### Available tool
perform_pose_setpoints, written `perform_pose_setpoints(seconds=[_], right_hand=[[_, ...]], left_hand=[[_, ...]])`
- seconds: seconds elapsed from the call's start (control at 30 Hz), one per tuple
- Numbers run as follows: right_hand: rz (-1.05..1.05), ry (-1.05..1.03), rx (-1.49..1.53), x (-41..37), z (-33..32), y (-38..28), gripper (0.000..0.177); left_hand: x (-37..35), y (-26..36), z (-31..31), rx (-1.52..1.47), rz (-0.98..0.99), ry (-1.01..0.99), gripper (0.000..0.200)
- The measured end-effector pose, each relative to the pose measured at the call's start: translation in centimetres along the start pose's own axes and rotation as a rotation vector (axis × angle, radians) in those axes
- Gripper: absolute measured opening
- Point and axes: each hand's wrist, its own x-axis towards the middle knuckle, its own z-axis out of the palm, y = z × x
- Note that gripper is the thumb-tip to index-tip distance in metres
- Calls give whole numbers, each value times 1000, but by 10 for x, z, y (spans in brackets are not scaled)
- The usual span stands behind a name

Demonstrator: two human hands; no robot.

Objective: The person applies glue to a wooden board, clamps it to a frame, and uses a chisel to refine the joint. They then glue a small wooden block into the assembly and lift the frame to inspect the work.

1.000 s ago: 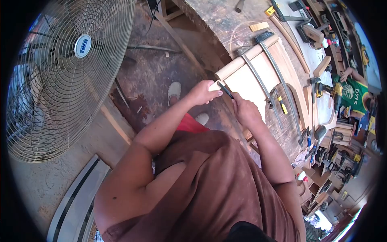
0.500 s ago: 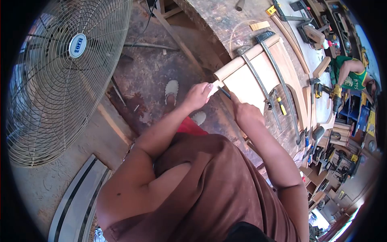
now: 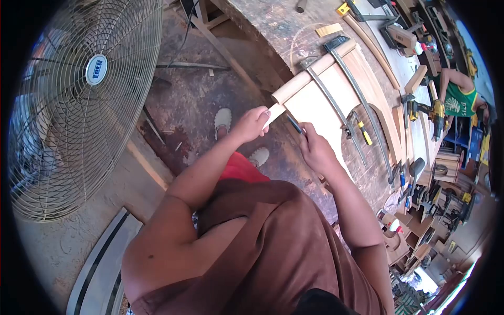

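My left hand (image 3: 253,124) is closed around a small pale wooden strip (image 3: 274,113), its far end at the corner of a clamped wooden panel (image 3: 311,108). In my right hand (image 3: 318,150) is a slim dark tool (image 3: 295,124), held like a pencil; its kind I cannot tell. The tool's tip points up and left, a short way from the strip. A rounded wooden rail (image 3: 313,75) runs along the panel's far edge. Two long metal bar clamps, a nearer one (image 3: 329,93) and a farther one (image 3: 360,93), lie across the panel and rail.
A yellow-and-black clamp handle (image 3: 365,133) lies beside the panel on the worn workbench (image 3: 268,16). A large fan (image 3: 89,110) stands at my left. Across the bench, a person in a green top (image 3: 459,100) is beside a yellow-and-black drill (image 3: 437,116). Shelves hold tools behind.
My right hand has drawn the dark tool back from the strip's end, downward. My left hand still holds the strip. The whole view has shifted slightly.
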Motion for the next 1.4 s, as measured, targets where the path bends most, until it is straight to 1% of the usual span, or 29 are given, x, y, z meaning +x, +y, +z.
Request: perform_pose_setpoints(seconds=[0.03,0.07,0.1,0.13,0.2,0.27,0.33,0.4,0.53,0.73,0.8,0.83,0.9,1.03,1.13,1.23,1.3,1.4], right_hand=[[-4,0,-3,9,1,-4,26],[-11,26,-111,18,2,-7,25],[-19,50,-220,25,3,-10,25],[-25,45,-224,33,4,-12,25],[-6,20,-267,44,6,-15,31],[-22,5,-306,49,6,-20,32],[-36,-10,-348,53,5,-26,33],[7,-38,-408,56,4,-33,35],[-21,-50,-451,63,9,-29,36],[38,-91,-493,62,7,-44,37],[92,-121,-544,62,7,-51,40],[94,-121,-542,62,5,-53,40],[95,-148,-564,61,2,-55,41],[96,-148,-543,60,4,-49,41],[97,-135,-533,58,6,-51,40],[56,-90,-513,57,6,-46,38],[21,-70,-509,58,8,-41,37],[8,-50,-481,60,9,-34,38]], left_hand=[[-1,4,-1,-39,-51,-25,35],[-2,5,-2,-79,-103,-49,34],[-1,4,-3,-83,-104,-42,34],[0,2,-4,-97,-123,-65,34],[0,2,-4,-115,-142,-81,34],[-2,2,-2,-91,-78,-67,36],[-2,-1,0,-92,-57,-39,38],[-2,-4,2,-72,9,-1,37],[0,-10,3,-60,23,21,37],[3,-16,6,15,79,48,41],[0,-16,9,-31,88,122,43],[-1,-16,10,-30,87,119,43],[-1,-17,12,-5,139,190,45],[-1,-13,11,-36,90,158,46],[-1,-11,7,-28,97,160,40],[-4,-8,3,-36,43,118,41],[-8,-7,-2,-63,-42,-7,40],[-14,-6,-7,-69,-21,-28,40]])
